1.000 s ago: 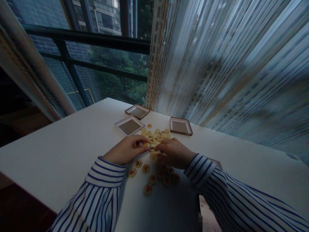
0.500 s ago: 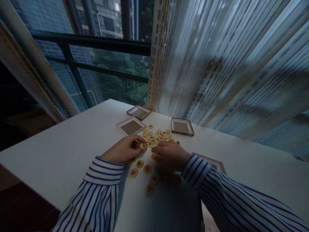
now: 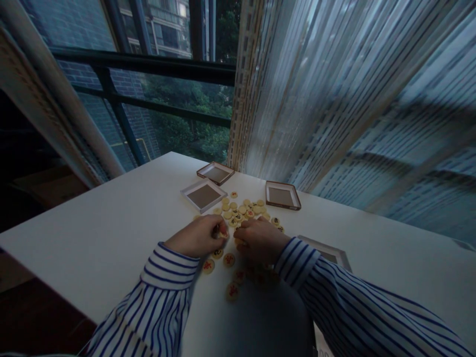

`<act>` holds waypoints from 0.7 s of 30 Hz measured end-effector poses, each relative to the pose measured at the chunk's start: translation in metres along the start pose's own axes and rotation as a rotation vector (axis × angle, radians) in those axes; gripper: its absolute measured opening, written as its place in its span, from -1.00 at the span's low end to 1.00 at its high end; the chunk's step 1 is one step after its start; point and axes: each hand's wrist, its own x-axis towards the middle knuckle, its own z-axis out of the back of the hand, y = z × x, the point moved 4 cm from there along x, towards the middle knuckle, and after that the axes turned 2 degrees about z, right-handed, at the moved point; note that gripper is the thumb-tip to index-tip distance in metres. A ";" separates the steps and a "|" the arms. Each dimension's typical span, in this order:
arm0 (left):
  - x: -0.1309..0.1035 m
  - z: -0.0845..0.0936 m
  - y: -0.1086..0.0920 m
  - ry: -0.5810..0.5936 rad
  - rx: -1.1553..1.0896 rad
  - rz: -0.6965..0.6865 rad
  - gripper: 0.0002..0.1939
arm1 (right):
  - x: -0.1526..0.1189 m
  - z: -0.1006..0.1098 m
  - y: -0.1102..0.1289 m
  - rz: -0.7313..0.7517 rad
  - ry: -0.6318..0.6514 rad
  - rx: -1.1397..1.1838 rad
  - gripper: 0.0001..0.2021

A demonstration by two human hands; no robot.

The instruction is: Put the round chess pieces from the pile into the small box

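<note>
Round, pale-yellow xiangqi pieces (image 3: 238, 217) lie in a loose cluster in the middle of the white table, some with red or black characters showing. Between thumb and fingers, my left hand (image 3: 197, 236) pinches one xiangqi piece (image 3: 223, 235), just short of the cluster. Close by on the right, my right hand (image 3: 262, 240) curls downward, with a xiangqi piece (image 3: 240, 241) at its fingertips, partly covered. Nearer to me lie several more pieces, among them a red-marked piece (image 3: 229, 260) and another red-marked piece (image 3: 232, 291). Some are in shadow under my right wrist.
Behind the cluster are a brown-edged shallow tray (image 3: 215, 181), a pale tray (image 3: 191, 203) and another brown-edged tray (image 3: 283, 204). A further pale tray (image 3: 345, 258) is partly behind my right sleeve. Beyond the white table (image 3: 122, 223) hang string curtains (image 3: 282, 99) beside a window railing.
My left hand, still pinching its piece, has moved right and slightly down, closer to my right hand. My right hand stays at almost the same place. The view has shifted slightly.
</note>
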 end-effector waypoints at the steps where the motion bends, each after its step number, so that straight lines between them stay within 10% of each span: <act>1: 0.000 -0.001 0.000 0.002 0.000 -0.003 -0.90 | 0.000 0.001 0.000 -0.001 -0.007 0.004 -0.78; 21: -0.003 -0.008 0.003 0.059 0.067 0.012 -0.78 | -0.008 -0.009 -0.013 0.015 -0.206 0.330 -0.79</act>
